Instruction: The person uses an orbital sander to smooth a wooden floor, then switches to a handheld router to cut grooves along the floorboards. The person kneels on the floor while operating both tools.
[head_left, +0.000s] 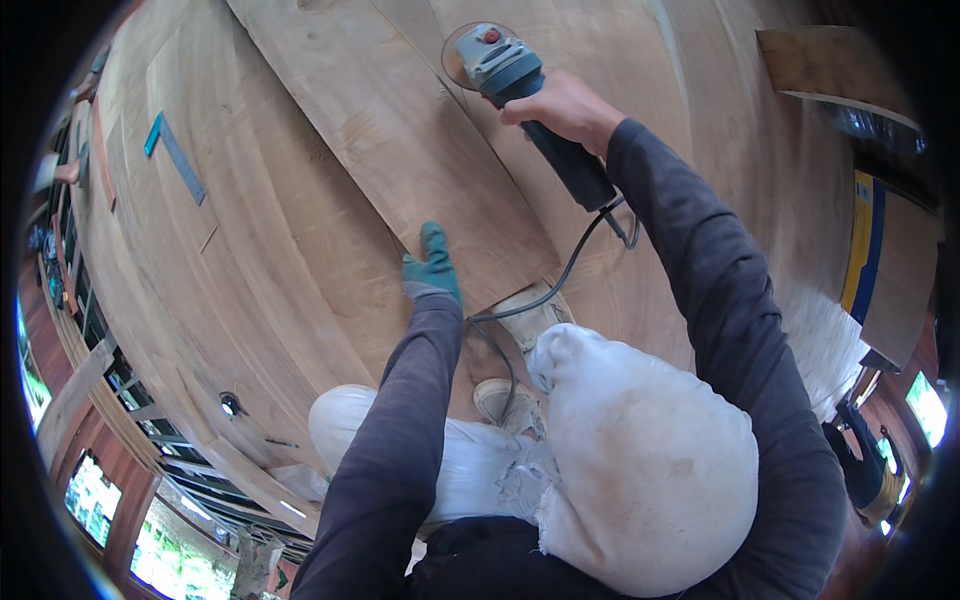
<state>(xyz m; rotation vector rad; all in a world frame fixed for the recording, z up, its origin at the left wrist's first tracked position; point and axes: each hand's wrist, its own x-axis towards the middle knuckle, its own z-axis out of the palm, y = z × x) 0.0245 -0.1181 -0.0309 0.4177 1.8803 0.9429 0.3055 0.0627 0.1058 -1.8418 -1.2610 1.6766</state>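
Note:
My bare right hand (560, 108) is wrapped round the body of an angle grinder (510, 75), whose round disc is at the far end, over the boards. A dark power cord (572, 262) runs from its rear down toward my feet. In a green glove, my left hand (432, 268) rests near the close end of a wide loose wooden board (420, 140), at its left edge. The thumb or a finger lies on the board's face; the rest of the fingers are partly hidden. Whether the disc touches the wood I cannot tell.
Wooden planks (270, 240) spread under the board. A try square (178, 160) with a blue handle lies at left. A cardboard box (895, 280) and a wooden piece (835, 62) are at right. A person's hand (68, 172) shows at the far left. My shoe (497, 400) is near the cord.

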